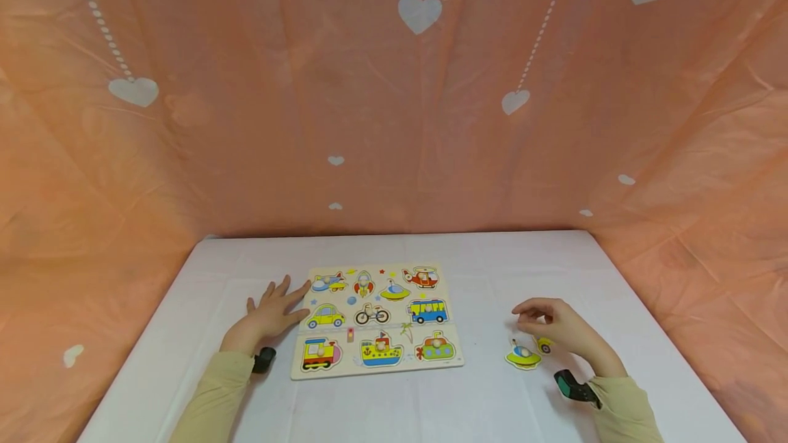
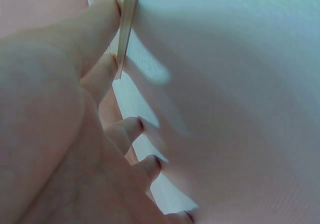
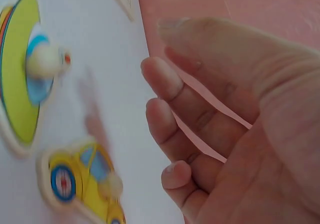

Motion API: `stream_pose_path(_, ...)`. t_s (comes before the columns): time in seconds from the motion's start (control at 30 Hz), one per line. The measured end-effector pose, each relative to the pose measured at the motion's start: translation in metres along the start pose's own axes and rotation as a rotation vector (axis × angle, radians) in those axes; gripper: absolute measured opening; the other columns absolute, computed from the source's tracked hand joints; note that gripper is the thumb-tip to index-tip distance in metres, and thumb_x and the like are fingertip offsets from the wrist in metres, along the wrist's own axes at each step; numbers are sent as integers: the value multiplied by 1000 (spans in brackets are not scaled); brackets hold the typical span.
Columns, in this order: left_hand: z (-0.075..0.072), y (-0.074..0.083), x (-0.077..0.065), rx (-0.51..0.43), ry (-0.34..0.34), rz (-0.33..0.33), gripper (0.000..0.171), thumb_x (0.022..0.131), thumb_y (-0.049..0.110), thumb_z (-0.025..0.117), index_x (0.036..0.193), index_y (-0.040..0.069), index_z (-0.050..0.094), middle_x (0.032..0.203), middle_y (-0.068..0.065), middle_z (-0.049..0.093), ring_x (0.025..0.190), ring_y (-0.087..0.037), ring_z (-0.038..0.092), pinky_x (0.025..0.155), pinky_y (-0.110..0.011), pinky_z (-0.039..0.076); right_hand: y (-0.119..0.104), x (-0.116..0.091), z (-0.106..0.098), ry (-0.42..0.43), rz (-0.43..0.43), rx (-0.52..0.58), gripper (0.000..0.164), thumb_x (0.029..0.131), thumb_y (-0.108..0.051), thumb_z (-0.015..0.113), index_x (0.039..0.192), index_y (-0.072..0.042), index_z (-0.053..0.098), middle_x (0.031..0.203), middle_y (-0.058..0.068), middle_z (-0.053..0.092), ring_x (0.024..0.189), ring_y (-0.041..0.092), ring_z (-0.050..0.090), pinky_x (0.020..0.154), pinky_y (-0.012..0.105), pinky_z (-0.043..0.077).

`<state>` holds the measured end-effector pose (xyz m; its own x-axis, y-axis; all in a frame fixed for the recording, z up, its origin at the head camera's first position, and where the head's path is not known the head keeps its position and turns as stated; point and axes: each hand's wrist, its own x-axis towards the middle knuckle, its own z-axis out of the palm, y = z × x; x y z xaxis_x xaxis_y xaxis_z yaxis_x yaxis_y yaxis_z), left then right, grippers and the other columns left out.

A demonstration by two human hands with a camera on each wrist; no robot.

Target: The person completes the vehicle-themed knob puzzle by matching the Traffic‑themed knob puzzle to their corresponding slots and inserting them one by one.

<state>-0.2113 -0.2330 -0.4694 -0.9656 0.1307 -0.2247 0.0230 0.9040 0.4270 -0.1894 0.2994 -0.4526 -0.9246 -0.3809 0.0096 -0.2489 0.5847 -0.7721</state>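
A wooden peg puzzle board (image 1: 375,371) with colourful vehicle pictures lies flat on the white table. Beside its left edge, my left hand (image 1: 267,316) is spread with fingers out; thumb and index fingertip rest at the board's edge (image 2: 125,39) in the left wrist view. My right hand (image 1: 557,323) hovers over the table to the right of the board, fingers loosely bent and holding nothing. Just below it lie a green flying saucer piece (image 1: 523,359) and a yellow car piece (image 1: 544,345), partly covered in the head view. The right wrist view shows wooden knobs on both saucer (image 3: 20,74) and car (image 3: 85,179).
Pieces with knobs sit in the board, among them a helicopter (image 1: 421,277), a bus (image 1: 427,311) and a train (image 1: 320,354). A pink cloth backdrop (image 1: 369,122) with white hearts rises behind the table (image 1: 498,265) and along both sides.
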Motion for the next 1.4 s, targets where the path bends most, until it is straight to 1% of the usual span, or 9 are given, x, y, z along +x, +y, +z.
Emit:
stream_pose_path(0.13,0,0,-1,-2,-2,2,69,81,48,56,139,25,28,146,-20,6,128,-46,-3,90,-69,-9,6,-9,-7,17,27,7,28,79,-23,67,103,-9,63,85,0,63,77,13,57,61,24,44)
stream_pose_path(0.3,0,1,-2,-8,0,0,69,81,48,57,139,25,28,146,-20,6,128,-46,-3,90,-68,-10,16,-17,-16,45,31,-19,28,79,-23,67,103,-9,63,84,0,64,76,13,58,61,24,43)
stream_pose_path(0.4,0,-1,-1,-1,8,16,69,81,48,57,139,24,29,145,-21,7,128,-47,-2,90,-69,-9,20,-20,-19,60,37,-20,29,78,-24,68,102,-8,63,84,-1,64,76,12,58,63,24,44)
stream_pose_path(0.53,2,-2,-1,10,16,37,68,81,48,56,139,23,30,145,-22,8,128,-47,-1,89,-70,-8,26,-24,-23,59,45,-4,30,79,-24,68,103,-7,63,84,0,64,76,13,58,65,24,47)
stream_pose_path(0.77,2,-2,0,10,18,21,69,81,49,56,139,24,29,145,-21,8,128,-46,-2,90,-69,-9,38,-26,-25,15,79,70,33,79,-20,67,106,-1,60,89,9,63,75,15,58,63,25,49)
stream_pose_path(0.87,3,-2,0,6,17,18,70,80,50,56,139,24,29,145,-21,7,128,-46,-2,90,-68,-10,43,-26,-26,1,93,92,34,79,-17,67,106,0,59,90,10,63,76,14,58,62,25,49)
stream_pose_path(1.03,2,-2,-1,-7,14,13,70,80,49,57,139,24,29,145,-21,7,129,-45,-3,90,-68,-10,49,-26,-26,0,77,81,32,78,-16,68,104,1,60,90,10,63,75,12,58,59,24,49)
stream_pose_path(1.2,2,-1,-1,-12,21,26,69,80,49,57,139,23,30,145,-21,8,128,-46,-2,90,-68,-10,52,-27,-25,4,56,72,32,77,-14,69,104,1,61,89,10,62,72,10,55,55,23,47)
stream_pose_path(1.4,3,-2,-2,-13,27,27,69,80,49,57,139,23,30,145,-21,8,128,-46,-2,90,-68,-10,50,-25,-24,14,71,73,31,76,-16,70,102,0,62,84,9,61,67,10,52,51,22,45)
